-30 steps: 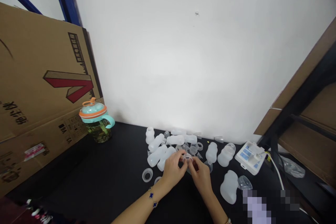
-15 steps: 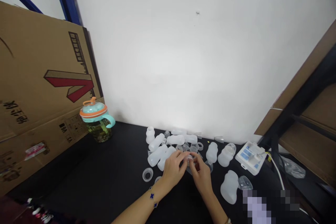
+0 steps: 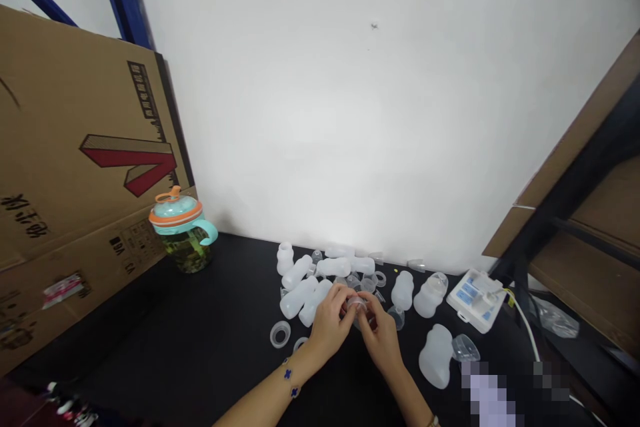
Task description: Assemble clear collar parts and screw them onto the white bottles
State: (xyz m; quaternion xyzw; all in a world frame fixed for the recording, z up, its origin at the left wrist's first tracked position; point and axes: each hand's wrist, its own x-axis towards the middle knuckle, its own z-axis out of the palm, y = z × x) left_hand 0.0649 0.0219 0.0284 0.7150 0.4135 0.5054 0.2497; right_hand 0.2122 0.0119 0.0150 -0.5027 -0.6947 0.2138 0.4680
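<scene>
In the head view my left hand and my right hand meet over the black table. Between their fingertips is a small translucent bottle ring, partly covered by the fingers. Both hands are closed on it. Just left of my left hand lie white baby bottles on their sides. Behind the hands are more bottles and several clear rings and caps. A loose ring rests flat to the left, and another ring is partly hidden by my left wrist. A clear cap lies beside my right hand.
On the right stand capped bottle, bare bottle and a larger bottle near a clear cap. Farther right is a white plastic case with a cable. A teal-lidded jug stands left, by a cardboard box.
The fingers have shifted slightly around the ring, and more of its rounded top shows. The whole view has moved a little; the bottles on the table stay in place.
</scene>
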